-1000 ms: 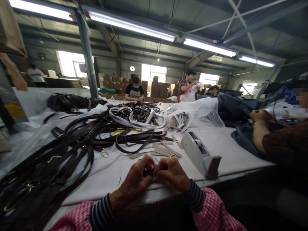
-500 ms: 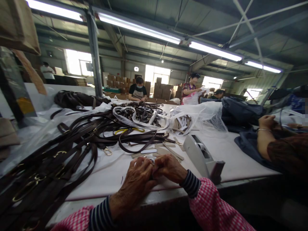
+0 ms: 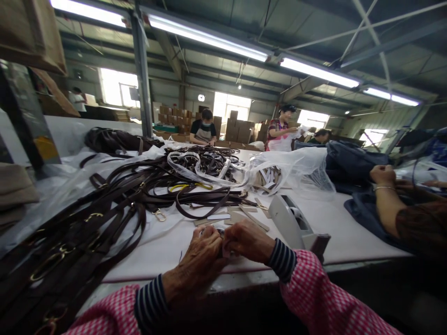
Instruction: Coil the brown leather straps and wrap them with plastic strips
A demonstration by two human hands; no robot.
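My left hand (image 3: 202,253) and my right hand (image 3: 244,242) are close together over the near edge of the white table. Both have their fingers curled around a small item, mostly covered by them. A shiny, clear-looking bit of that item (image 3: 220,229) shows above the left fingers, but its kind is not clear. Just beyond the fingers lie flat grey-brown strips (image 3: 247,215) and a white strip (image 3: 218,217). A grey tape dispenser (image 3: 288,218) stands right of my right hand. Dark brown straps (image 3: 115,209) with gold-coloured clasps (image 3: 159,215) spread out on the left.
Clear plastic wrap (image 3: 303,170) and a bundle of strips (image 3: 267,179) lie farther back. Dark blue fabric (image 3: 359,163) is piled at the right, near a co-worker's arm (image 3: 387,195). Other people work behind the table, with cardboard boxes (image 3: 240,128) beyond.
The view has shifted slightly, so the scene sits a little farther right. My right hand is turned slightly, its fingers still against the left; both hands remain around the small item.
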